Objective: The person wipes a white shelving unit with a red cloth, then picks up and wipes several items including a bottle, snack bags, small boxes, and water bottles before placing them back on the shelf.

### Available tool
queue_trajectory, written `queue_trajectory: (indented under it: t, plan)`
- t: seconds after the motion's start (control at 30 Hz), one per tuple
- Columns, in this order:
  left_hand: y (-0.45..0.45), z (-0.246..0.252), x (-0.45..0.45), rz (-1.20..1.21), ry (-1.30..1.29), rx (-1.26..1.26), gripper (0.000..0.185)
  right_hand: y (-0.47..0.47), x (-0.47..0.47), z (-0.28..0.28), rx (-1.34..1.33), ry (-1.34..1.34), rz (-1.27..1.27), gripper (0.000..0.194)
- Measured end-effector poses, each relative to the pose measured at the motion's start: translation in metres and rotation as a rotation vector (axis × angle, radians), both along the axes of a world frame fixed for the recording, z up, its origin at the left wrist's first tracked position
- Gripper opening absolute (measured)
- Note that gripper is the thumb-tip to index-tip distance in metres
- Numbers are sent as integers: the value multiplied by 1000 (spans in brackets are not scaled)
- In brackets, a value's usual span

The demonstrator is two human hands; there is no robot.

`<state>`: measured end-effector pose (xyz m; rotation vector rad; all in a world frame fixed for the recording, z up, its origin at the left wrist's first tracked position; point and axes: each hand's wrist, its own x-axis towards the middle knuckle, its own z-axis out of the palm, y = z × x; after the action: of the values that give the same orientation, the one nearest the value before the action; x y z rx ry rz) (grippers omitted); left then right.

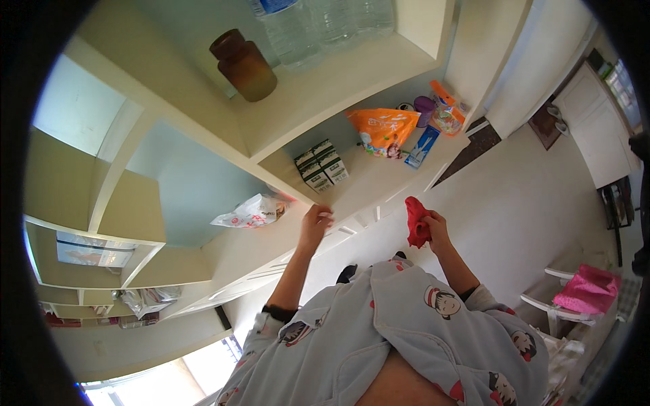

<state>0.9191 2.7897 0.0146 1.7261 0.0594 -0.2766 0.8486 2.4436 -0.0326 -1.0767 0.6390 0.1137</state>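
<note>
My right hand (437,231) grips a crumpled red cloth (417,222) above the pale floor. By the front edge of the cream shelf unit (287,183), near the foot of an upright divider, is my left hand (315,226). Its fingers are loosely curled and apart, with nothing seen in them; whether they touch the wood I cannot tell. A white plastic packet (256,211) lies on the shelf left of that hand. Beyond it, in the compartment to the right, stand several small white-and-green cartons (322,166).
Farther along that shelf are an orange pouch (385,131), a blue box (422,147), a purple container (424,110) and a clear bag (449,117). An amber jar (247,68) and clear plastic bottles (325,28) stand above. A pink cloth (588,289) drapes a white chair (546,303) at right.
</note>
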Motion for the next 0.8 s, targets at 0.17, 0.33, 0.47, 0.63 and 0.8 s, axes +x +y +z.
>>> queue_trajectory:
  t: [0.17, 0.33, 0.47, 0.63, 0.8]
  plan:
    - [-127, 17, 108, 162, -630, 220, 39, -26, 0, 5, 25, -55, 15, 28]
    - [-174, 21, 208, 536, -241, 132, 46, -67, -24, 8, -55, -59, -11, 27]
    - [-173, 1, 219, 468, -313, -105, 45, -100, -55, 0, -42, -16, -142, 27]
    - [-173, -4, 211, 493, -358, 188, 45, -123, -77, -16, 26, 90, -201, 25]
    - [-189, 19, 201, 664, -447, 163, 43, -128, -72, -24, 53, 43, -170, 27]
